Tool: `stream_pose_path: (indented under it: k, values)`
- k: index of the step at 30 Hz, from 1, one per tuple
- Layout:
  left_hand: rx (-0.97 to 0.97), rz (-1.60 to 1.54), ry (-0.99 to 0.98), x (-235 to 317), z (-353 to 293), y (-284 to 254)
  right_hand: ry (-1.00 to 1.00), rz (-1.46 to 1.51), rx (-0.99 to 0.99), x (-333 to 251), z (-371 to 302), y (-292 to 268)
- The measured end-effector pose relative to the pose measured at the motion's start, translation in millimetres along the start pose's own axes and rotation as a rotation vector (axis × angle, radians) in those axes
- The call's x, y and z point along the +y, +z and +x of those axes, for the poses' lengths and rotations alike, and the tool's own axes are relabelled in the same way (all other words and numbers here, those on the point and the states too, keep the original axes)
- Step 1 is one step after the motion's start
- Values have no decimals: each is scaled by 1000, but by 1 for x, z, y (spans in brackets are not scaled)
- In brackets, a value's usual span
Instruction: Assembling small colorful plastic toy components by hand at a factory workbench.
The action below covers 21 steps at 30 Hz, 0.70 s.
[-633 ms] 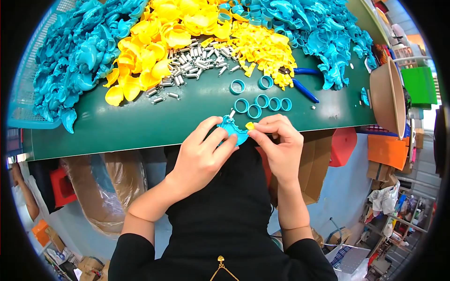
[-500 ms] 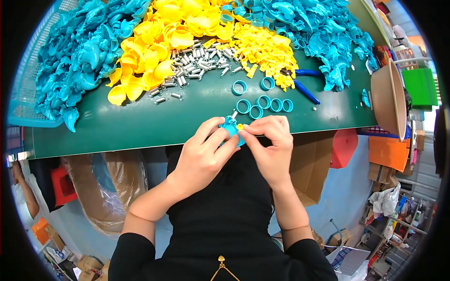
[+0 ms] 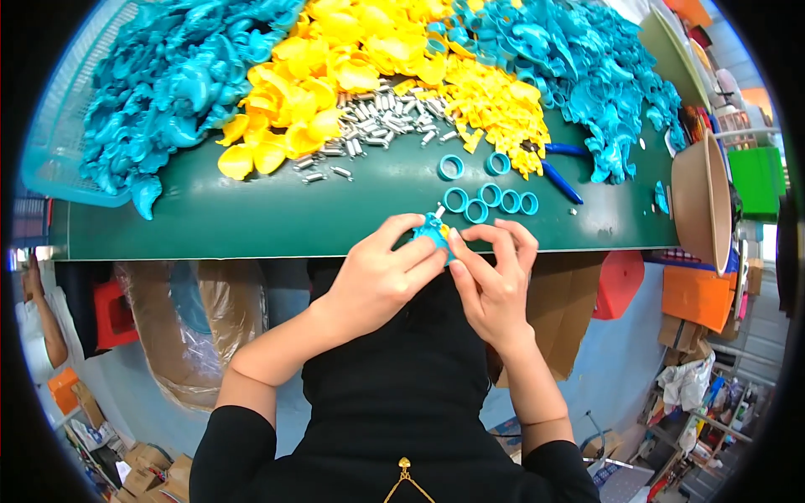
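My left hand (image 3: 381, 272) is closed around a small teal molded plastic part (image 3: 433, 230) at the table's near edge. A short silver metal cylinder (image 3: 440, 210) sticks up from the part's far end. Against the part's right side sits a small yellow plastic piece (image 3: 446, 231), partly covered by fingers. My right hand (image 3: 499, 285) presses its index fingertip on that yellow piece, with the thumb at the part's lower edge and the other fingers raised. Just beyond my hands lie several teal rings (image 3: 477, 211).
Across the back of the green table (image 3: 277, 222) are piles of teal parts (image 3: 159, 92), yellow shells (image 3: 293, 101), silver cylinders (image 3: 381, 117) and small yellow pieces (image 3: 503, 109). Blue-handled pliers (image 3: 560, 181) lie at right, before a beige basin (image 3: 703, 201). A teal basket (image 3: 54, 151) stands left.
My right hand has loosened its pinch on the yellow piece and now pushes it with the index finger, thumb lower. The table shifts slightly right and down in view at its right side.
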State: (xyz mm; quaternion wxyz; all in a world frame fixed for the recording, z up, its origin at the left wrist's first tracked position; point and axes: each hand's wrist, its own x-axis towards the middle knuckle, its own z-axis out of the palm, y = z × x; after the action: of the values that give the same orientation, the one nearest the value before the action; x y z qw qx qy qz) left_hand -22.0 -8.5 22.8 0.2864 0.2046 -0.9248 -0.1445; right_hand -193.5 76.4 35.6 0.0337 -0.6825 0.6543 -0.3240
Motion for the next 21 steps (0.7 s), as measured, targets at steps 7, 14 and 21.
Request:
stream_pose_path:
  k: [7,14,21]
  values:
    - [30,361,-34,9,-13,-23,-48,224,55,1,112,6]
    - [199,252,-127,2,-22,6,-42,-244,-2,4,208,84]
    - [320,398,-151,-7,-43,16,-103,-84,92,9,201,78]
